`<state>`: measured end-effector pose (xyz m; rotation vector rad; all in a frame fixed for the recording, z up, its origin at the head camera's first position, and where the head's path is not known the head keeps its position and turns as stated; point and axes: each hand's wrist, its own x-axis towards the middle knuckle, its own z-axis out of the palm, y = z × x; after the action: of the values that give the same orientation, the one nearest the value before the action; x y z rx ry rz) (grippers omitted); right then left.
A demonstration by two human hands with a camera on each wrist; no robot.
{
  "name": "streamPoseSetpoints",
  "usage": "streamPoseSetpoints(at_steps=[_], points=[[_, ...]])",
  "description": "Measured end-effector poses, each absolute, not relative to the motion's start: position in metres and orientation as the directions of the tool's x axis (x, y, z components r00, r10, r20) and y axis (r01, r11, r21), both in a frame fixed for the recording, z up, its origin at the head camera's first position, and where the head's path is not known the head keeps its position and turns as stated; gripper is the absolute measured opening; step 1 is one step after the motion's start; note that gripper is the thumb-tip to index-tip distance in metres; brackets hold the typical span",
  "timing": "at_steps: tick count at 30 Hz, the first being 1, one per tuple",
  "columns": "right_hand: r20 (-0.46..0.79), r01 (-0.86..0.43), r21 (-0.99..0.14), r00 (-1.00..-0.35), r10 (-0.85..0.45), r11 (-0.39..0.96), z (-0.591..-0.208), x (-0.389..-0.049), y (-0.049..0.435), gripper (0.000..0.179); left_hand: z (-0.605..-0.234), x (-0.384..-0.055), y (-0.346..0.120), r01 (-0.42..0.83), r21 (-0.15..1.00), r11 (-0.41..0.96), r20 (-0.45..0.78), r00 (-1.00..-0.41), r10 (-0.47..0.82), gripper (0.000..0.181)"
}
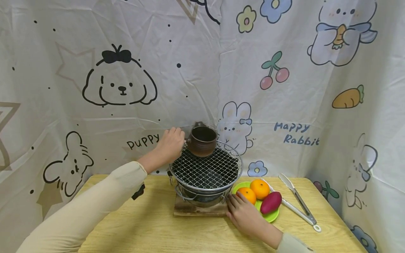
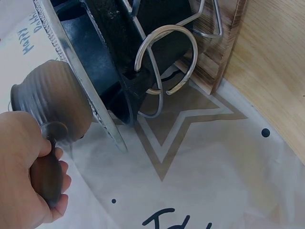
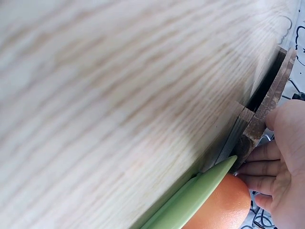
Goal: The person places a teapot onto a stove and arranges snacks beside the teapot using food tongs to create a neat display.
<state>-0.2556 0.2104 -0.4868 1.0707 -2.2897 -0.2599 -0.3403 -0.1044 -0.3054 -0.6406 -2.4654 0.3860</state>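
Near the table's (image 1: 152,218) back edge, the left hand (image 1: 172,143) grips a pot (image 1: 203,147) over the grill (image 1: 205,172) (right hand (image 1: 246,216): fingers extended); placing, presumably, needs level lowering.

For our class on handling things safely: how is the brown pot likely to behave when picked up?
The brown pot looks like fired clay, so it is probably stiff and may chip if knocked. Its body lies to one side of the handle the left hand grips, so it may tip. Its ribbed wall may be less slippery.
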Motion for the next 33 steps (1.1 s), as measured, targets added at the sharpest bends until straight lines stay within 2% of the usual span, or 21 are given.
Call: streamPoseSetpoints(at_steps=[6, 11, 23, 33], points=[[0.435, -0.635, 0.411, -0.494, -0.753, 0.654, -0.4872, -0.2563, 0.2106, 0.046, -0.3061, -0.3406, -0.1052, 0.369, -0.372, 0.852, 0.450, -0.731, 0.513, 0.016], [0.430, -0.634, 0.411, -0.499, -0.752, 0.656, -0.4877, -0.2567, 0.2105, 0.046, -0.3074, -0.3405, -0.1061, 0.383, -0.345, 0.857, 0.465, -0.724, 0.510, 0.021], [0.419, -0.628, 0.402, -0.521, -0.744, 0.666, -0.4869, -0.2559, 0.2098, 0.045, -0.3084, -0.3413, -0.1060, 0.370, -0.332, 0.868, 0.440, -0.753, 0.489, 0.023], [0.426, -0.625, 0.413, -0.511, -0.747, 0.663, -0.4882, -0.2560, 0.2100, 0.046, -0.3102, -0.3402, -0.1072, 0.370, -0.322, 0.871, 0.432, -0.761, 0.483, 0.023]])
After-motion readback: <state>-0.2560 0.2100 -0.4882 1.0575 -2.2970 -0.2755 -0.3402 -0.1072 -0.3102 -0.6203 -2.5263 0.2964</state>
